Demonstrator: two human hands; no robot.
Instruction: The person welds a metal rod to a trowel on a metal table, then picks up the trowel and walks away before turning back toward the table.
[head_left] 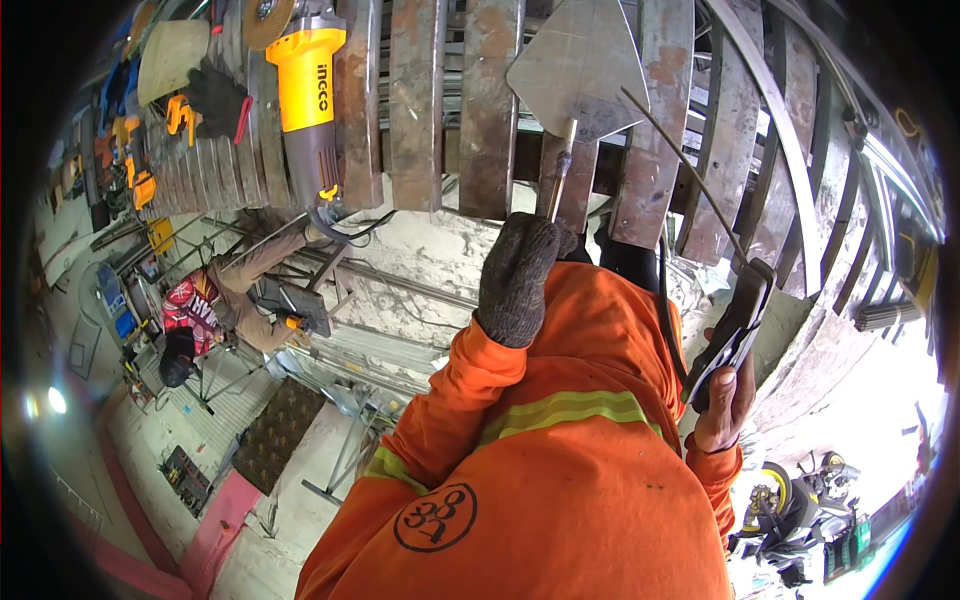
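My left hand (517, 275), in a dark grey knit glove, is closed around a short, thin rod (561, 182) with a pale upper end. The rod points up toward a grey sheet-metal plate (580, 70) on the slatted steel bench. My bare right hand (725, 405) grips a black electrode holder (738, 325) at the right. From its upper end a long, thin welding electrode (690, 172) slants up and left, its tip over or near the plate's right edge. Whether rod or electrode touches the plate, I cannot tell.
A yellow angle grinder (305, 90) lies on the bench slats (415, 110) at left, near a black glove (216, 100). A curved metal strip (775, 120) crosses the right slats. Another person (195, 310) in red works low at left. A motorcycle (800, 505) stands lower right.
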